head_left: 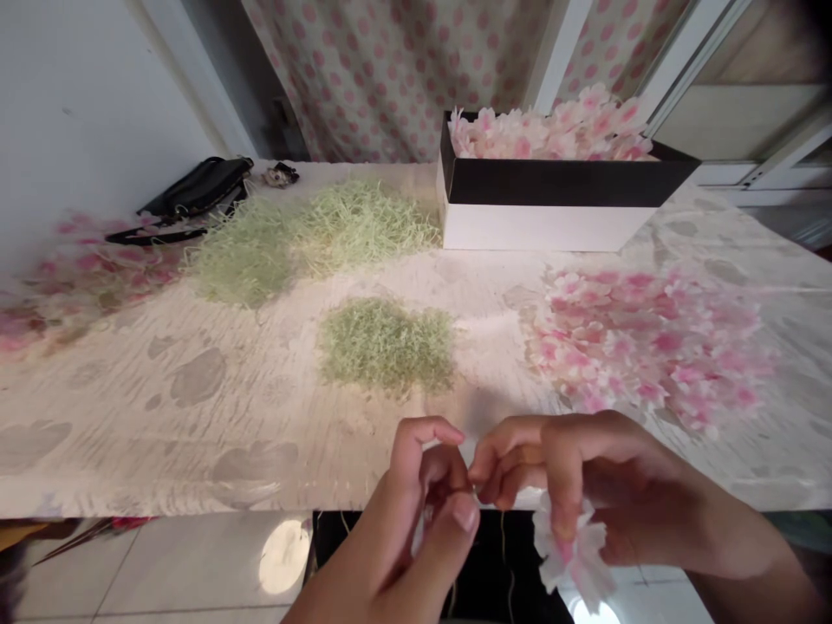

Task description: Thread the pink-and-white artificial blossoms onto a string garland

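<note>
My left hand (425, 507) is at the table's front edge with its fingers curled and the thumb pressed in. What they pinch, if anything, is too small to name. My right hand (585, 468) meets it there, its fingertips close to the left thumb. Below its fingers hangs a white-and-pink artificial flower (575, 555), held by the right hand. To the right lies a spread pile of pink artificial flowers (650, 338). Just beyond my hands is a small heap of fine green filler (386, 342).
A black-and-white box (546, 204) full of pale pink flowers (552, 130) stands at the back. Shredded light-green strands (364, 221), a black bag (201, 186) and more pink flowers (97, 269) lie to the left. A patterned cloth (195, 381) covers the table.
</note>
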The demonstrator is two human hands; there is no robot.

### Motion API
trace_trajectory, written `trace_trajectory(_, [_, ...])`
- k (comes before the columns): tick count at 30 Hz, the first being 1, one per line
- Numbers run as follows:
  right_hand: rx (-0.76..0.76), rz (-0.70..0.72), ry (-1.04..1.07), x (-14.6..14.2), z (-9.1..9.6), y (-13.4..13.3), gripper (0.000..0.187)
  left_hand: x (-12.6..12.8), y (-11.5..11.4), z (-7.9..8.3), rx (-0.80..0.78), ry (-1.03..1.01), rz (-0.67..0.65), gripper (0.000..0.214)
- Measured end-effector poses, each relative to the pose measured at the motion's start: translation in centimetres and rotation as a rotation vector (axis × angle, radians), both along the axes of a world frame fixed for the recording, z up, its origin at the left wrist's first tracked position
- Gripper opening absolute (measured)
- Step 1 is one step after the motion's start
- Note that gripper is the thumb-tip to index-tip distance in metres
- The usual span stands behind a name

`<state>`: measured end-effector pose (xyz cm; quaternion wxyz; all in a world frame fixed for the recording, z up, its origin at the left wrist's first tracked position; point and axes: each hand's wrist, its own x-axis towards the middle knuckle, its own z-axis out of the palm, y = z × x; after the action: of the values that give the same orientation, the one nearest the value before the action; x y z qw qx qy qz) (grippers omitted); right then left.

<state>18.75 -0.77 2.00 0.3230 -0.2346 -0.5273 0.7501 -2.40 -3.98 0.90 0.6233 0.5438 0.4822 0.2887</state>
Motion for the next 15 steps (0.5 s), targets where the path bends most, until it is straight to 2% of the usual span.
trace_trajectory(3, [0.039,-0.055,-0.032,0.4,-0.4,-0.6,0.013,0.1,0.4,-0.4,0.151,0.088,-0.046,0.013])
trace_trajectory(6, [0.143,-0.128,-0.07,0.3,-0.7,-1.4,0.016,0.0,0.8,-0.5,0.373,0.128,-0.084,0.012])
trace_trajectory(8, [0.227,-0.203,-0.111,0.2,-0.8,-1.8,0.02,0.0,1.0,-0.4,0.465,0.137,-0.083,0.014])
trace_trajectory(11, [0.349,-0.273,-0.171,-0.1,-0.9,-2.0,0.024,0.2,0.9,-0.3,0.515,0.149,-0.094,0.017])
trace_trajectory(15, [0.458,-0.274,-0.219,-0.4,-1.1,-1.9,0.029,0.5,0.8,-0.1,0.535,0.145,-0.113,0.016])
